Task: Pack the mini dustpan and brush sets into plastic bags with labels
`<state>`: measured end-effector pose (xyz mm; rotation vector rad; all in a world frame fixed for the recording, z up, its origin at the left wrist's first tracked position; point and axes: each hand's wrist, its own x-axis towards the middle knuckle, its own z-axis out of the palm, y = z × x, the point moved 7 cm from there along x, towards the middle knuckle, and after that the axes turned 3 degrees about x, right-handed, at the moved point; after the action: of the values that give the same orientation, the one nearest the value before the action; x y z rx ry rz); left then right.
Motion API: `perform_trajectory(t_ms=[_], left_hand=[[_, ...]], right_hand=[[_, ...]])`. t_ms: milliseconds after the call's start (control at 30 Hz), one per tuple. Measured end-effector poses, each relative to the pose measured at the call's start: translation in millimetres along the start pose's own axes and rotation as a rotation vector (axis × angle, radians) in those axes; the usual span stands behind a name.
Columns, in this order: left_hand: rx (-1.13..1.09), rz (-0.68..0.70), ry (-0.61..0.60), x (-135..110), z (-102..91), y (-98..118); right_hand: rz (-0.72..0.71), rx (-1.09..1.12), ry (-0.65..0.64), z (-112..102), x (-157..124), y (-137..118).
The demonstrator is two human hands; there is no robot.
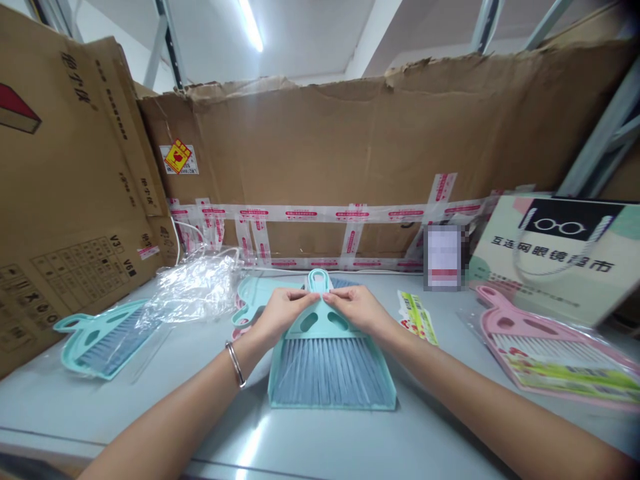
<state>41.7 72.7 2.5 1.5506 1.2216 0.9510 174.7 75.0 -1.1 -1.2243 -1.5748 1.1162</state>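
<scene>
A turquoise hand brush [327, 373] with grey-blue bristles lies inside a matching dustpan [391, 398], handle pointing away from me. My left hand [285, 312] pinches the left side of the handle's neck between thumb and fingers. From the right, my right hand [359, 310] pinches the same neck, the thumbs close together. Which fingers press on the brush and which on the dustpan, I cannot tell. Just behind my left hand, another turquoise dustpan [255, 290] is partly hidden.
On the left lie a bagged turquoise brush-and-dustpan set [107, 343] and crumpled clear plastic [197, 287]. To the right are a printed card [417, 317], a pink brush-and-dustpan set [545, 340] and a paper bag [550, 257]. Large cardboard boxes [320, 147] close off the table's [320, 440] back.
</scene>
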Motion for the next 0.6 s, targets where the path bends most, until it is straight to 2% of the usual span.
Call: perform_trajectory(t_ms=[167,267,333,433,467,533,600], left_hand=[[-0.083,0.049,-0.232,-7.3,4.7,-11.1],[-0.055,0.018,-0.293,-13.6,4.6,-15.5],[-0.044,0.0,-0.314,-15.1,5.6,-14.8],[-0.077,0.023,-0.284,-11.4,3.7,-11.1],[-0.088,0.03,-0.259,-9.3,1.8,-11.2],[-0.099,0.032,-0.227,-5.4,-1.2,-13.7],[-0.097,0.037,-0.226,-3.3,-2.0,-16.4]], right_hand=[[-0.018,0.026,0.071,-15.8,-0.7,-2.6],[-0.031,0.033,0.003,-37.4,3.1,0.5],[-0.052,-0.051,-0.019,-66.7,7.9,8.6],[-0.006,-0.403,0.221,-137.5,14.6,34.2],[0.026,-0.459,0.263,-156.2,16.1,45.5],[0.083,-0.53,0.297,-180.8,18.3,67.5],[0.128,-0.567,0.296,-189.8,19.8,85.3]])
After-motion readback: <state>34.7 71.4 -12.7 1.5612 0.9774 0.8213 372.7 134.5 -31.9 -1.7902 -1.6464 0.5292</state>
